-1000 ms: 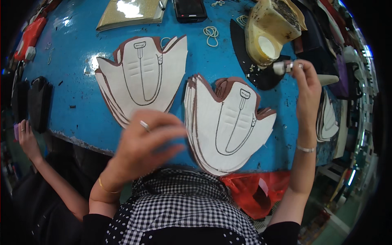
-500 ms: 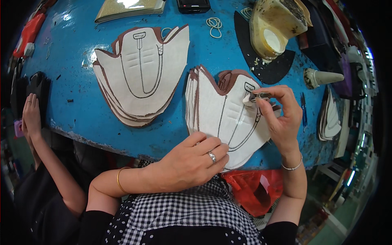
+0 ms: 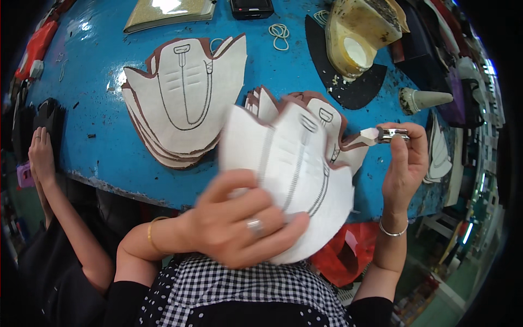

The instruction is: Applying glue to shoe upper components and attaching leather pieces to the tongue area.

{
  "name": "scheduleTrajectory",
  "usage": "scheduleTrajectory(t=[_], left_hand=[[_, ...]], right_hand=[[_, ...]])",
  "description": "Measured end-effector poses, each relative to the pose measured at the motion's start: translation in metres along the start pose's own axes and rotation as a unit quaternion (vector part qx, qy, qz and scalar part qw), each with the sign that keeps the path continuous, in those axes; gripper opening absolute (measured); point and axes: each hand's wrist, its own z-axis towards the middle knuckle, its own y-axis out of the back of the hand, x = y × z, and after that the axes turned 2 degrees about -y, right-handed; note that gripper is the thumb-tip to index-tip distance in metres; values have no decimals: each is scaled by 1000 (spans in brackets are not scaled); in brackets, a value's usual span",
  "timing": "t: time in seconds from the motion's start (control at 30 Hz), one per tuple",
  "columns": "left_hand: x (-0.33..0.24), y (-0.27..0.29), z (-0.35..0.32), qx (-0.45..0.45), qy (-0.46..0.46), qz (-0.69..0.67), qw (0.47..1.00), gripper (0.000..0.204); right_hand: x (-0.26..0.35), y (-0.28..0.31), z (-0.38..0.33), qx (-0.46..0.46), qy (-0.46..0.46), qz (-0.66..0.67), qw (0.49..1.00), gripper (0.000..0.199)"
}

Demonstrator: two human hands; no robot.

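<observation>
Watching remotely, I've got the left hand (image 3: 242, 218) a bit blurry, fingers holding a white stitched piece (image 3: 291, 163) over the brown-edged stack (image 3: 333, 128), partly covering it. Right of that stack, my right hand (image 3: 406, 163) pinches a small white-tipped metal tool (image 3: 389, 135).

Head camera: left one of a pair, worn on the person's head
Facing: down past the checked apron (image 3: 229, 286) to the blue counter (image 3: 109, 155)
Nearness: close above the left hand (image 3: 242, 218) and right hand (image 3: 404, 166)
Rim: wide fisheye, straight edges bowed, corners dark
</observation>
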Motion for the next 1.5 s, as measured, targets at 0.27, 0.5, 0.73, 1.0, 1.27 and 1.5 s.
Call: scheduleTrajectory(t=[0.27, 0.5, 0.73, 1.0, 1.27, 1.5], left_hand=[[43, 35, -23, 79, 230, 118, 963, 39], [-5, -35, -18, 167, 97, -77, 978, 46], [1, -27, -11, 234, 34, -74, 969, 40], [2, -21, 1, 238, 39, -82, 967, 34], [0, 15, 14, -16, -30, 30, 999, 31], [62, 49, -16, 56, 152, 268, 950, 36]], right_hand=[[0, -29, -10, 89, -42, -103, 990, 13], [-13, -42, 4, 104, 105, -280, 949, 19], [-9, -40, 10, 90, 188, -324, 923, 24], [6, -20, 29, -2, 62, -159, 985, 16], [-54, 8, 141, -74, 104, -295, 947, 20], [-52, 16, 132, -66, 58, -295, 951, 20]])
